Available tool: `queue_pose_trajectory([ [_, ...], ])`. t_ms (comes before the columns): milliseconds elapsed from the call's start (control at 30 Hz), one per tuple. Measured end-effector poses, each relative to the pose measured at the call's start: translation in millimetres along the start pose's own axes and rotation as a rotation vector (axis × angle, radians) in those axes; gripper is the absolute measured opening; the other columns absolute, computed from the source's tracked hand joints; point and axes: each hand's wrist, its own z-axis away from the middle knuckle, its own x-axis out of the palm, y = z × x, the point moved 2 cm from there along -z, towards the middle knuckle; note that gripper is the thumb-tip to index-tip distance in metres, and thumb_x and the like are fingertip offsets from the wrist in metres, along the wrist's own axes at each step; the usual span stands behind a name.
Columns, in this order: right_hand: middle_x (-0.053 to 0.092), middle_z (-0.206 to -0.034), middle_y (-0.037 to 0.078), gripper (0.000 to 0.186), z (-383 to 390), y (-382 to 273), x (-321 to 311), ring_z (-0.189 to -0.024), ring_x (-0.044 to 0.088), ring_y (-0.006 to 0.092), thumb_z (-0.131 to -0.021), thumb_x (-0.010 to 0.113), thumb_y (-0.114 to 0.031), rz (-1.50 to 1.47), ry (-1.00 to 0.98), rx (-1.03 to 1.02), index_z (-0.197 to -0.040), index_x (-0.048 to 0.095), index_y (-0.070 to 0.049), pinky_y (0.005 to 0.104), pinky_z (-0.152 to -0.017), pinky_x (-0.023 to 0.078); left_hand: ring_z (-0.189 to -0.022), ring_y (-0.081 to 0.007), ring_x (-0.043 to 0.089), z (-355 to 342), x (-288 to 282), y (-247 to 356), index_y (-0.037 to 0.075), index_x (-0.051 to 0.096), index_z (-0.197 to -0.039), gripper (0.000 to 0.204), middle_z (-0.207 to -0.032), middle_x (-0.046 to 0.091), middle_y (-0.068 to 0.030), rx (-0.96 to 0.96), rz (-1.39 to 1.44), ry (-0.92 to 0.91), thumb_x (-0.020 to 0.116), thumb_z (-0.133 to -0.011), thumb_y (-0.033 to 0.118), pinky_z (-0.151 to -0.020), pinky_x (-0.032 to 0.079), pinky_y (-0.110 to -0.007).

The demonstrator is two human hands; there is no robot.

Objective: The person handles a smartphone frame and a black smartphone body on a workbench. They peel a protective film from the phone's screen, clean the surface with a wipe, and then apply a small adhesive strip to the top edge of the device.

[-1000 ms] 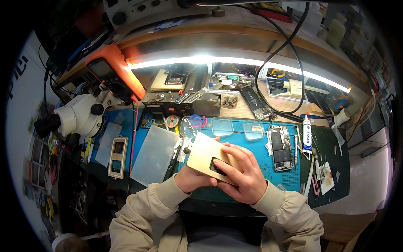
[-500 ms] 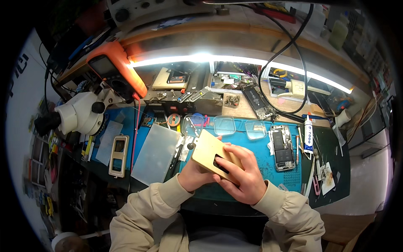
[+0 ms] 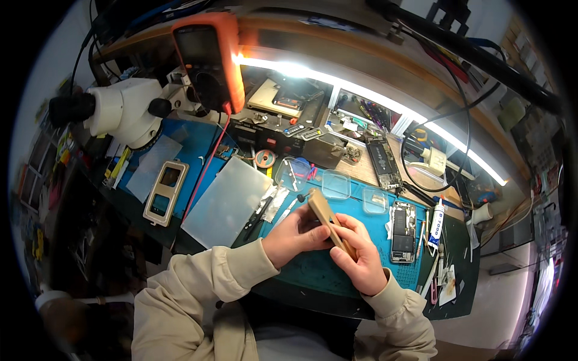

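Observation:
Both hands hold a flat gold rectangular block [image 3: 325,213], raised above the blue work mat [image 3: 319,262] and turned nearly edge-on. A small black knob [image 3: 301,198] sticks out at its far end. My left hand [image 3: 295,237] is closed on its left side, thumb pressed along the face. From the right, my right hand [image 3: 361,256] grips the near part with thumb and fingers. The block's far-side face is hidden. To the right on the mat lies an opened phone [image 3: 403,231] with its dark battery showing.
A frosted sheet [image 3: 226,204] and a gold frame with two openings [image 3: 165,192] lie on the left. Clear plastic boxes [image 3: 336,184] stand beyond my hands. A microscope [image 3: 123,108], an orange multimeter [image 3: 208,60] and a white glue tube [image 3: 436,222] are around.
The gold block has been tilted from showing its broad face with a dark opening to nearly edge-on. My hands have shifted their grip on it. The whole view has turned and shifted.

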Motion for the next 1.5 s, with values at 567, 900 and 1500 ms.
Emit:
queue_pose_trajectory([
  [567,0.046,-0.144,0.015,0.061,-4,-4,-7,-0.131,0.047,0.0214,-0.101,0.053,-0.030,-0.665,0.027,0.239,-0.149,0.031,-0.001,0.0343,-0.108,0.037,-0.108,-0.0128,0.062,1,-6,-3,0.004,0.057,-0.131,0.041,-0.121,0.066,-0.0044,0.089,-0.034,0.126,0.070,-0.093,0.012,-0.092,0.051,-0.030],
  [900,0.046,-0.146,0.012,0.063,-2,-5,-5,-0.133,0.045,0.0191,-0.100,0.052,-0.030,-0.768,0.004,0.292,-0.151,0.031,0.000,0.0319,-0.109,0.036,-0.107,-0.0133,0.062,3,-2,0,0.004,0.058,-0.130,0.035,-0.120,0.066,-0.0047,0.053,0.039,0.108,0.065,-0.097,0.012,-0.092,0.052,-0.031],
  [1500,0.046,-0.147,0.010,0.068,-9,-4,-11,-0.131,0.047,0.0167,-0.098,0.050,-0.034,-0.855,-0.062,0.352,-0.153,0.026,-0.002,0.0302,-0.107,0.038,-0.116,-0.0149,0.059,1,-1,-1,0.002,0.053,-0.133,0.039,-0.127,0.062,-0.0070,0.129,0.052,0.099,0.066,-0.096,0.011,-0.102,0.046,-0.032],
])
